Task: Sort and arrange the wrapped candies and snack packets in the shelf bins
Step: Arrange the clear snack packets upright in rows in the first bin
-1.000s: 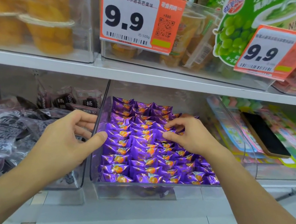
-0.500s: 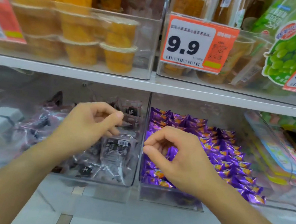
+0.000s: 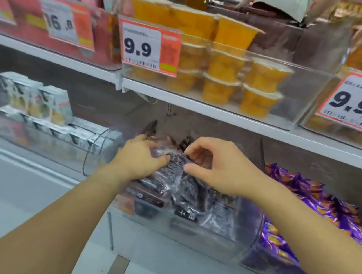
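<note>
**Slippery packets, both hands in the bin**

Both hands are seen in the clear bin [image 3: 185, 234] on the lower shelf, right on top of the heap of dark snack packets [image 3: 183, 183]. The left hand [image 3: 140, 156] is laid over the left side of the heap, fingers curled onto the topmost packet; how firmly it is gripped cannot be told through the blur. The right hand [image 3: 220, 165] is held just beside it, thumb and curled fingers closed in a pinch on the crinkled upper edge of a packet.

Now the risks. Glossy, loosely piled wrappers are being handled, so a slip is judged likely: if only a corner of film is pinched, the packet could be pulled free of the fingers or its seal torn. The heap is stacked near the bin's low front lip, and packets at the front could be nudged over it and dropped to the floor if the top one is dragged forward. The purple wrapped candies [image 3: 318, 205] are lying in the neighbouring bin just to the right; a packet swung that way could be landed among them and the sorting undone. Above, the jelly cups [image 3: 225, 73] are shelved close overhead, so knuckles could be knocked on that shelf edge if the hands are lifted sharply.
</note>
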